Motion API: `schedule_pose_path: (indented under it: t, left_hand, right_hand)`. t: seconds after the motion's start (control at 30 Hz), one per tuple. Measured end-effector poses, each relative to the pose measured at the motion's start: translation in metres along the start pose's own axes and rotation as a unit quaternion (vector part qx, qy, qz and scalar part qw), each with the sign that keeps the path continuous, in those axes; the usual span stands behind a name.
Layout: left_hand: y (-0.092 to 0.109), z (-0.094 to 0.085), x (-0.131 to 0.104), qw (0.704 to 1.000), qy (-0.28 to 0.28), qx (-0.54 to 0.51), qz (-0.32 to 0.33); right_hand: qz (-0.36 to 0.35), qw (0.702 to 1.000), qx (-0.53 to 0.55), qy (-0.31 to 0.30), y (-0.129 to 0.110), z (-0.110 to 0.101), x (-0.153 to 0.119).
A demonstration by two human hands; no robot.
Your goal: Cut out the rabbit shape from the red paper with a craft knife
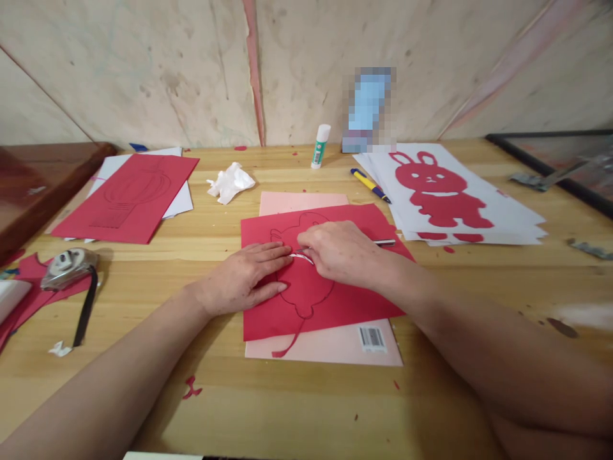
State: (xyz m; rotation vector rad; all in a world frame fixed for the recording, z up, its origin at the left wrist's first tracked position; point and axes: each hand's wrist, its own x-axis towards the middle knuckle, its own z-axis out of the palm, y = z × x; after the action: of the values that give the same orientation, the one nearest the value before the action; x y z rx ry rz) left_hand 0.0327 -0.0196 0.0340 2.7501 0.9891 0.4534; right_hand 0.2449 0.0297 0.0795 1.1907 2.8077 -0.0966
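Observation:
A red sheet of paper (268, 319) with a dark drawn animal outline lies on a pale pink booklet (325, 348) that has a barcode. My left hand (244, 275) rests flat on the sheet's left part, fingers stretched out and holding nothing. Wrapped in the fingers of my right hand (335, 249) is a slim craft knife (385, 243); its metallic rear end sticks out to the right, while the blade is mostly hidden. Between the two hands, a curved white slit (301, 257) shows in the red paper, close to both sets of fingertips.
A glue stick (320, 147) stands near the wall, with a yellow-blue pen (370, 186) to its right. White sheets bearing a red paper rabbit (435, 185) lie right. Left are a red sheet with a lantern drawing (129, 198), crumpled tissue (232, 183) and a tape measure (69, 267).

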Motion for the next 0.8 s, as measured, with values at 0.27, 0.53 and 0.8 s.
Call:
schedule_pose_path:
  t: [0.27, 0.53, 0.8]
  left_hand:
    - [0.0000, 0.0000, 0.0008, 1.000, 0.006, 0.009, 0.002]
    - [0.0010, 0.0001, 0.0005, 1.000, 0.004, 0.012, -0.002]
    - [-0.0005, 0.0014, 0.0001, 1.000, 0.008, 0.013, 0.001]
  right_hand:
    - [0.001, 1.000, 0.005, -0.006, 0.0009, 0.0021, 0.0014]
    - [-0.006, 1.000, 0.006, -0.005, 0.0039, 0.0008, 0.0002]
    - [-0.002, 1.000, 0.013, -0.012, 0.0016, 0.0027, 0.0007]
